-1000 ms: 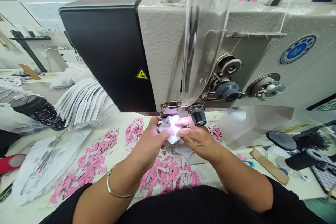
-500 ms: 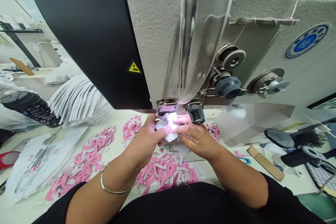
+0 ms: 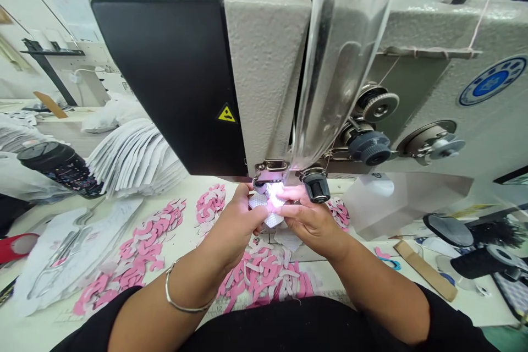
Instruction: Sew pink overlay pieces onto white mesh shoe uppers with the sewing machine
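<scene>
Under the lit needle area of a sewing machine (image 3: pixel 264 77), a small white textured fabric piece (image 3: pixel 273 220) lies between my two hands. My left hand (image 3: pixel 243 214) grips its left side, thumb on top and fingers partly hidden below. From the right, my right hand (image 3: pixel 315 225) pinches the piece, its fingertips close to the bright light. Glare hides the exact spot beneath the needle. Right in front of the hands is a heap of curved pink and white fabric pieces (image 3: pixel 264 275).
More pink pieces (image 3: pixel 144 242) lie at the left, and a smaller pile (image 3: pixel 337 213) sits behind my right hand. A fanned white stack (image 3: pixel 134 157) and a dark bottle (image 3: pixel 61 168) stand at the left. Brown cardboard (image 3: pixel 424 269) and a black thread spool (image 3: pixel 474 262) are on the right.
The camera view has tilted slightly, so the machine and hands appear a little farther right and lower. Both hands keep hold of the white fabric piece, almost in the same pose.
</scene>
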